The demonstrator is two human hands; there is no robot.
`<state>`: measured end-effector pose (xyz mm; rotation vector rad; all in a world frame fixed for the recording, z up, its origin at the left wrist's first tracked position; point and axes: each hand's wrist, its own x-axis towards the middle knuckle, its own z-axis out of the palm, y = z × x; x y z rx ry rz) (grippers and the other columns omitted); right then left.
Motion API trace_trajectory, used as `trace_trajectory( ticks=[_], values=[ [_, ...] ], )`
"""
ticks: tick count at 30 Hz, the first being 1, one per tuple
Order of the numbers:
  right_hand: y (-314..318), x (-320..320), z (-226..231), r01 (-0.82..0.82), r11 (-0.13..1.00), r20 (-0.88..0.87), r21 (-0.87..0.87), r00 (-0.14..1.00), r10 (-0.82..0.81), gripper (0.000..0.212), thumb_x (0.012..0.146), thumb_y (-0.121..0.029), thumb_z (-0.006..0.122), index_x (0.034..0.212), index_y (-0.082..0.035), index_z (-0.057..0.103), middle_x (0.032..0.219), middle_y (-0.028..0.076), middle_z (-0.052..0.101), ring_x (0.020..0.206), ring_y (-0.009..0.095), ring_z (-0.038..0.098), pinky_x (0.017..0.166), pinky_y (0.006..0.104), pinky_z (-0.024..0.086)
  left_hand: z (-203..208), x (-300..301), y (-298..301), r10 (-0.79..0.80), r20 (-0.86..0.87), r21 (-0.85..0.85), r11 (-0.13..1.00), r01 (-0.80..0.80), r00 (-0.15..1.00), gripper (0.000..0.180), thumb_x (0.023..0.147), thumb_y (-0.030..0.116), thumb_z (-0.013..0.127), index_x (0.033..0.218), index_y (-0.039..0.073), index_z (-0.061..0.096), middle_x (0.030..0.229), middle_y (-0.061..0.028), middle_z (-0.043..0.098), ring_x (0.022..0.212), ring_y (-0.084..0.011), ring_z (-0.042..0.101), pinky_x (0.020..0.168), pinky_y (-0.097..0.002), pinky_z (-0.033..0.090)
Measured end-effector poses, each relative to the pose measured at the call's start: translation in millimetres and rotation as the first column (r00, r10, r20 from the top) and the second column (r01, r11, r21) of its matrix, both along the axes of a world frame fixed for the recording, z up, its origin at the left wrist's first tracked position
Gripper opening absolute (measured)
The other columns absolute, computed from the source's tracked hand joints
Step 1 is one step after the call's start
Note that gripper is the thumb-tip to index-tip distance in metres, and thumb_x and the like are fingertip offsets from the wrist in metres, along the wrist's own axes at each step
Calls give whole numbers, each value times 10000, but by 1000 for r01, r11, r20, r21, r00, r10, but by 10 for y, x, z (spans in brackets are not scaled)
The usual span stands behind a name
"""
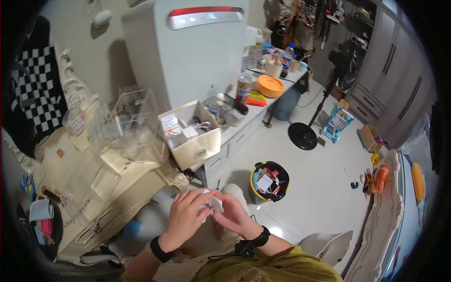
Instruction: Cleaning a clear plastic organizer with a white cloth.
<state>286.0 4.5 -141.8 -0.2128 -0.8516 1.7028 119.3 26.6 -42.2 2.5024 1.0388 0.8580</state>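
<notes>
Both of my hands meet low in the middle of the view, over my lap. My left hand [186,211] and my right hand [233,214] curl their fingers round a small crumpled white piece [212,205], which looks like tissue or thin plastic. My fingers cover part of it, so its kind is not certain. Black bands sit on both wrists. Just beyond my hands to the right stands a round trash bin [254,191] with a yellow rim, a black liner and mixed litter inside.
A cream storage box [197,152] with cables and small items perches at the desk corner. Clear acrylic organizers [136,122] stand on the cream dresser [51,141] at left. A black round stand base [302,136] and a small blue cart [337,123] are on the floor.
</notes>
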Motion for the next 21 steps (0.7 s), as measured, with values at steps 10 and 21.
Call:
trace_trajectory(
  ticks=[10, 21],
  values=[
    [364, 995, -204, 268, 800, -296, -536, 829, -476, 387, 957, -380, 478, 1221, -100, 527, 1214, 129, 551, 1115, 271, 538, 937, 354, 452, -627, 1450, 398, -149, 18, 110, 983, 147, 989, 173, 744, 186, 706, 901, 113, 702, 1238, -153, 557, 1256, -252, 443, 1015, -438, 276],
    [1090, 3368, -1213, 791, 451, 879, 413, -218, -424, 481, 945, -412, 501, 679, -18, 572, 535, 92, 547, 488, 209, 539, 448, 353, 385, -1271, 315, 538, -180, -248, -282, 953, 107, 952, 374, 864, 205, 615, 1227, 129, 576, 1397, -170, 396, 1276, -351, 381, 1017, -453, 330]
  ],
)
